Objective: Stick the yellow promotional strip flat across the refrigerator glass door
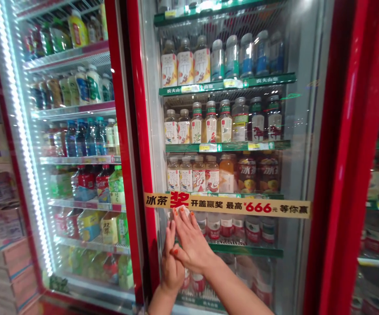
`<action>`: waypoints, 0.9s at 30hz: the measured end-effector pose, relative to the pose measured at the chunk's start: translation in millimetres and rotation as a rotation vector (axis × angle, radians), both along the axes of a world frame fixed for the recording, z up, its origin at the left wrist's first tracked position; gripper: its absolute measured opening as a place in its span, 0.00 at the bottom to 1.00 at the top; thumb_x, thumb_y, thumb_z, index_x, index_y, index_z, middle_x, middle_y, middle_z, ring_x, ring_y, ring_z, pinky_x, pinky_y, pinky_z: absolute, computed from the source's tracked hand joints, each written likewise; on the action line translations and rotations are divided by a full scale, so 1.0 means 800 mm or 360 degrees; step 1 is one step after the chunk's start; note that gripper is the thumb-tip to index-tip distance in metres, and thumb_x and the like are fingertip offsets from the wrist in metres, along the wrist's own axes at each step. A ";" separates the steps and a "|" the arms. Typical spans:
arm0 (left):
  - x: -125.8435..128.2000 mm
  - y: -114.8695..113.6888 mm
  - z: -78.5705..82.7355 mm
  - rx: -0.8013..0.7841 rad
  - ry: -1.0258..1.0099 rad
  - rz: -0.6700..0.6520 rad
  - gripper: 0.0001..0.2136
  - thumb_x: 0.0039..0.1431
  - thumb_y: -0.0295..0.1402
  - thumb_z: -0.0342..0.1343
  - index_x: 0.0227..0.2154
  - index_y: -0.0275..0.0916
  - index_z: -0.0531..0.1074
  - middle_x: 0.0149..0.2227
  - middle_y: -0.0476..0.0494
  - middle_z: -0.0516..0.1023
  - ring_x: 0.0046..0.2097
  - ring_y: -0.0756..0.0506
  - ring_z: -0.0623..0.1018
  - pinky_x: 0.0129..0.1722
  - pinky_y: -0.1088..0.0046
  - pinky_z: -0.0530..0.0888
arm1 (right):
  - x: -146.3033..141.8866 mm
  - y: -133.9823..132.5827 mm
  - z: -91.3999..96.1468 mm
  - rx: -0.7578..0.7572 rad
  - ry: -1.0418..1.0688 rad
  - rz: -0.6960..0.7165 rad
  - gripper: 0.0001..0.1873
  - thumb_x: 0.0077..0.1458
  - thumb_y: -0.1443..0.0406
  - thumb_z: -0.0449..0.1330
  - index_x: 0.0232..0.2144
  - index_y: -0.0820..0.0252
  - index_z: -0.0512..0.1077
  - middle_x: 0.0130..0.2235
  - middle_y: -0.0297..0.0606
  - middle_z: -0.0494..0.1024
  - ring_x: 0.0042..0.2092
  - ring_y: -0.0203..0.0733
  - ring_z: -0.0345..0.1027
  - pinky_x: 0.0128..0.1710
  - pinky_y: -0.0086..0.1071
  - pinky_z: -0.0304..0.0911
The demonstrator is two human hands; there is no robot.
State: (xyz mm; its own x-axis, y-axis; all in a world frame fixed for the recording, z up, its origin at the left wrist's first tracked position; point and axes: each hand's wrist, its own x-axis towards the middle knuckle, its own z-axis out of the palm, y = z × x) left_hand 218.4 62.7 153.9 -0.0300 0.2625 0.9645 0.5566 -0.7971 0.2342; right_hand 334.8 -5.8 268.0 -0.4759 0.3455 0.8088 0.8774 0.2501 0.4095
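Observation:
My right hand (191, 240) lies flat on the glass door of a red-framed drinks cooler (242, 267), its orange-painted fingertips pressing on a small white cloth or tissue (183, 211). My left hand (172, 262) stands upright on the glass, fingers extended and partly under my right hand. Just above both hands, a yellow printed promotional strip (227, 205) runs across the door. Behind the glass, rows of bottled drinks (196, 127) stand on shelves with green price rails.
The door's red frame (140, 109) stands to the left of my hands, with a lit cooler section (78, 131) full of bottles beyond it. Another red-framed cooler door (343, 175) is to the right. Stacked cartons (4, 262) stand at lower left.

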 end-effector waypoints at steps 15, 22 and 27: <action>0.007 0.028 0.118 0.0024 0.0196 0.0652 0.39 0.75 0.43 0.47 0.79 0.34 0.36 0.81 0.29 0.40 0.82 0.33 0.37 0.79 0.39 0.43 | 0.247 -0.052 -0.046 0.0450 0.0342 -0.0247 0.40 0.71 0.52 0.54 0.79 0.47 0.47 0.79 0.31 0.49 0.81 0.50 0.38 0.80 0.54 0.30; 0.017 0.018 0.051 0.0499 0.0736 0.0547 0.46 0.72 0.60 0.45 0.79 0.32 0.41 0.81 0.31 0.42 0.82 0.36 0.43 0.81 0.51 0.42 | 0.243 -0.040 -0.055 0.0498 0.0407 -0.0245 0.38 0.70 0.49 0.56 0.77 0.42 0.53 0.78 0.30 0.55 0.79 0.52 0.47 0.80 0.55 0.33; 0.003 0.033 0.097 0.0006 0.0083 0.0676 0.47 0.74 0.56 0.43 0.77 0.25 0.31 0.80 0.20 0.31 0.81 0.30 0.34 0.79 0.39 0.43 | 0.244 -0.043 -0.054 0.0468 0.0382 -0.0271 0.38 0.71 0.48 0.55 0.77 0.42 0.52 0.77 0.32 0.58 0.80 0.52 0.44 0.80 0.60 0.31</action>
State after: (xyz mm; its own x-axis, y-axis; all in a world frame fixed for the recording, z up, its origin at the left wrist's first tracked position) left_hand 220.8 89.5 231.1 -0.0861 0.2340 0.9684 0.8467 -0.4951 0.1949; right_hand 530.3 -40.4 224.7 -0.2179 0.1409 0.9657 0.9753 -0.0037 0.2206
